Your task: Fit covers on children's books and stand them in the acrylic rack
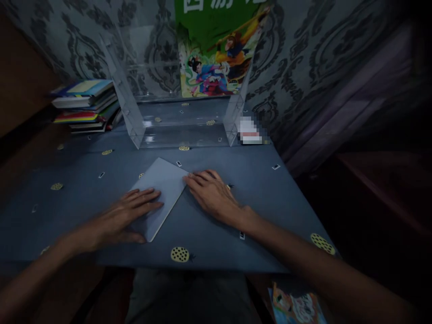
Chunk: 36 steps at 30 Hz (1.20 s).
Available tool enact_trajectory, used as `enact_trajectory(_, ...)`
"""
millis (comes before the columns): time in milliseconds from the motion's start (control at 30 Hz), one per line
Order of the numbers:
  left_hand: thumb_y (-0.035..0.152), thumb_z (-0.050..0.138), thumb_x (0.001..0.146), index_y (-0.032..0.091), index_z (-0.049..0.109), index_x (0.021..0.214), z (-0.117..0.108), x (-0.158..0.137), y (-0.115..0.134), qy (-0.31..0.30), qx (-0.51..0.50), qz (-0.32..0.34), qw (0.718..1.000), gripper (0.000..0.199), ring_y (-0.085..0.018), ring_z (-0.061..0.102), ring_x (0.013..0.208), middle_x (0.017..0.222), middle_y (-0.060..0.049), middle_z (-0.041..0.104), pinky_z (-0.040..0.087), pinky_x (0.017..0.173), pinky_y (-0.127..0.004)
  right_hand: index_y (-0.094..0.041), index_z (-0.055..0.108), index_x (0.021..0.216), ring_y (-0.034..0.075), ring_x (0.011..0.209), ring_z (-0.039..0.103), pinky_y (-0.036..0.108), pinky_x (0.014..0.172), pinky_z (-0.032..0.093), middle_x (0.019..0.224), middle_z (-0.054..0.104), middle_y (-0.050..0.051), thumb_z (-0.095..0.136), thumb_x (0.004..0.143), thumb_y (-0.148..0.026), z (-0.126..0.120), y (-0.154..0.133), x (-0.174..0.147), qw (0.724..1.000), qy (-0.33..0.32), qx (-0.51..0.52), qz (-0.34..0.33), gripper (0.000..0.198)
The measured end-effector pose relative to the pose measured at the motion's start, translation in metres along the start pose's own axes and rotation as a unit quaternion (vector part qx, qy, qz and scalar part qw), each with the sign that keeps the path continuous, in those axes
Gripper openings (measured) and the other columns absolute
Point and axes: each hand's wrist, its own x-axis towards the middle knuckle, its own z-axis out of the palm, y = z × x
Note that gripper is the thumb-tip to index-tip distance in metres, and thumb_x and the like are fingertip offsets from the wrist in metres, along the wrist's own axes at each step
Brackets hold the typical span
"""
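A plain pale booklet or folded sheet (165, 180) lies slantwise on the table; its kind is not certain, but a thin edge shows along its lower right side. My left hand (130, 216) rests flat on its left part, fingers spread and thumb near the bottom corner. At the right corner, my right hand (212, 193) has its fingers pressed together on the tip. The underside of that grip is hidden.
Behind the hands stands a clear plastic rack (135, 121) with a green illustrated book (216, 54) upright in it. Stacked books (86, 105) sit at the left. A blurred white item (249, 130) lies right of the rack. A colourful booklet (297, 308) is below the table (209, 225).
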Motion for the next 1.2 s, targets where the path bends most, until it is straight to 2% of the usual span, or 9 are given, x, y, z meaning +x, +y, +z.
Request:
enact_trajectory(100, 0.058, 0.062, 0.092, 0.037, 0.027, 0.160, 0.010, -0.010, -0.002, 0.011, 0.028, 0.001, 1.000, 0.079, -0.030, 0.036, 0.151, 0.165, -0.008, 0.037, 0.036, 0.120, -0.053, -0.016, 0.055, 0.139, 0.030, 0.133, 0.055, 0.052, 0.109, 0.042, 0.136, 0.067, 0.015, 0.043, 0.105, -0.023, 0.000, 0.005, 0.008, 0.999, -0.020, 0.028, 0.009, 0.037)
enact_trajectory(233, 0.059, 0.050, 0.098, 0.027, 0.044, 0.153, 0.021, 0.000, 0.014, 0.086, 0.098, 0.002, 0.991, 0.064, -0.032, 0.044, 0.147, 0.159, -0.012, 0.046, 0.045, 0.114, -0.050, -0.015, 0.053, 0.142, 0.031, 0.137, 0.053, 0.053, 0.110, 0.041, 0.142, 0.063, 0.016, 0.048, 0.105, -0.032, 0.003, 0.015, 0.042, 0.998, -0.057, 0.040, 0.008, 0.041)
enact_trajectory(433, 0.036, 0.048, 0.104, 0.012, 0.065, 0.128, 0.031, 0.026, 0.052, 0.194, 0.219, -0.006, 0.956, 0.039, -0.032, 0.065, 0.124, 0.129, -0.017, 0.071, 0.057, 0.098, -0.044, -0.015, 0.053, 0.144, 0.030, 0.148, 0.040, 0.052, 0.119, 0.032, 0.155, 0.051, 0.013, 0.049, 0.105, -0.034, 0.027, 0.025, 0.091, 0.993, -0.070, 0.087, -0.031, 0.044)
enact_trajectory(600, 0.027, 0.051, 0.103, 0.013, 0.069, 0.114, 0.028, 0.035, 0.070, 0.247, 0.199, -0.019, 0.948, 0.026, -0.025, 0.073, 0.103, 0.111, -0.012, 0.078, 0.061, 0.081, -0.034, -0.016, 0.053, 0.144, 0.031, 0.149, 0.038, 0.052, 0.120, 0.029, 0.157, 0.048, 0.014, 0.048, 0.105, -0.033, 0.035, 0.024, 0.096, 0.991, -0.060, 0.109, -0.039, 0.043)
enact_trajectory(700, 0.024, 0.053, 0.102, 0.016, 0.070, 0.109, 0.023, 0.035, 0.075, 0.255, 0.152, -0.043, 0.954, 0.020, -0.020, 0.074, 0.089, 0.101, -0.006, 0.079, 0.059, 0.070, -0.029, -0.017, 0.054, 0.143, 0.031, 0.149, 0.038, 0.052, 0.120, 0.028, 0.157, 0.049, 0.013, 0.048, 0.105, -0.035, 0.036, 0.027, 0.094, 0.990, -0.052, 0.121, -0.043, 0.043)
enact_trajectory(867, 0.026, 0.050, 0.104, 0.018, 0.073, 0.107, 0.011, 0.036, 0.077, 0.233, 0.084, -0.053, 0.967, 0.025, -0.018, 0.073, 0.078, 0.094, -0.005, 0.080, 0.056, 0.066, -0.028, -0.019, 0.056, 0.142, 0.030, 0.149, 0.038, 0.052, 0.120, 0.028, 0.156, 0.050, 0.012, 0.049, 0.104, -0.033, 0.037, 0.029, 0.093, 0.990, -0.038, 0.131, -0.041, 0.041)
enact_trajectory(1200, 0.033, 0.049, 0.104, 0.020, 0.076, 0.102, 0.002, 0.037, 0.073, 0.221, 0.016, -0.072, 0.972, 0.031, -0.018, 0.077, 0.082, 0.097, -0.004, 0.081, 0.059, 0.070, -0.028, -0.020, 0.056, 0.142, 0.030, 0.149, 0.039, 0.053, 0.120, 0.028, 0.156, 0.051, 0.011, 0.047, 0.105, -0.035, 0.038, 0.030, 0.093, 0.989, -0.035, 0.132, -0.049, 0.041)
